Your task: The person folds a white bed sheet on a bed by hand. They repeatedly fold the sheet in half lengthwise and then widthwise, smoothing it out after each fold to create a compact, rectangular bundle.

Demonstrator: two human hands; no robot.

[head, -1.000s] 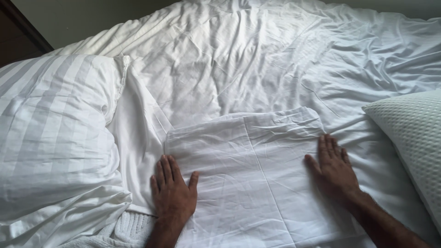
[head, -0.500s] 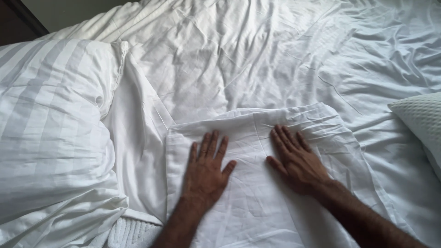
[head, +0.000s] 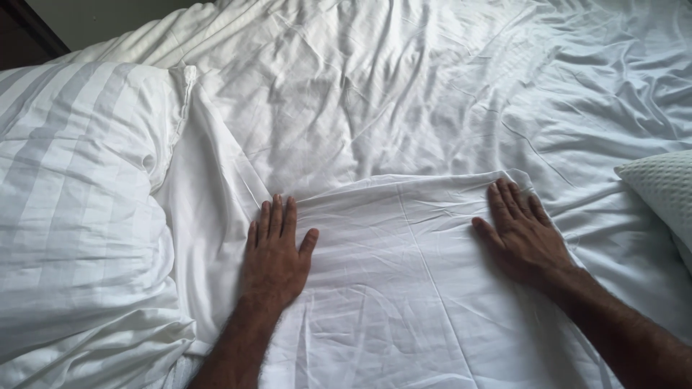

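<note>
Folded white sheet (head: 418, 288) lies flat on the bed, directly in front of the person. Landmark: this folded sheet.

- Look: plain white cotton, faint woven stripe, lots of fine creases. One sharper crease runs from the far edge down toward the near side, roughly through the middle. Far edge is a soft, slightly raised fold line, a little wavy. Far right corner is rounded and a bit puckered.
- Left hand (head: 274, 252): open, palm down, fingers together and extended, thumb out. Pressed flat on the sheet at its far left corner, fingertips just at the edge.
- Right hand (head: 522, 234): open, palm down, fingers slightly spread. Flat on the sheet at its far right corner, fingertips touching the far edge.
- Neither hand grips anything; both just press on the fabric. Hands are well apart, crease line between them.
- Beyond the sheet's far edge: rumpled white duvet (head: 404, 86), striped weave, heavily wrinkled.
- Left of the sheet: big striped white pillow (head: 72, 202), puffy, touching or overlapping the loose fabric next to the sheet's left edge.
- Right of the sheet: textured white pillow (head: 659, 191), waffle-like surface, only partly in frame, apart from the sheet.
</note>
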